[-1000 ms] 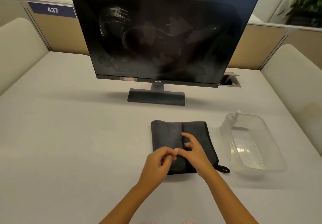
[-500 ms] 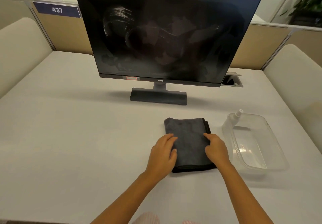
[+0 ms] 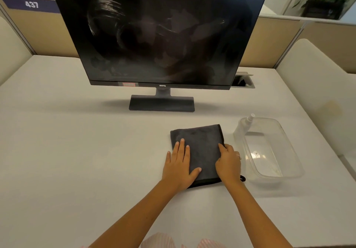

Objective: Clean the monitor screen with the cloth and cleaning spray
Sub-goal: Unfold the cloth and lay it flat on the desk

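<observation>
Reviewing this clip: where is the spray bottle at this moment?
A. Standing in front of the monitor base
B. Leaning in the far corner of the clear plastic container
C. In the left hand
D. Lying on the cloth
B: the spray bottle leans in the far left corner of the clear container, right of the cloth; neither hand touches it.

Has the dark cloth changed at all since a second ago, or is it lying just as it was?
Yes. The cloth has been folded narrower, its left edge drawn in toward the clear tub, whose placement looks unchanged.
</observation>
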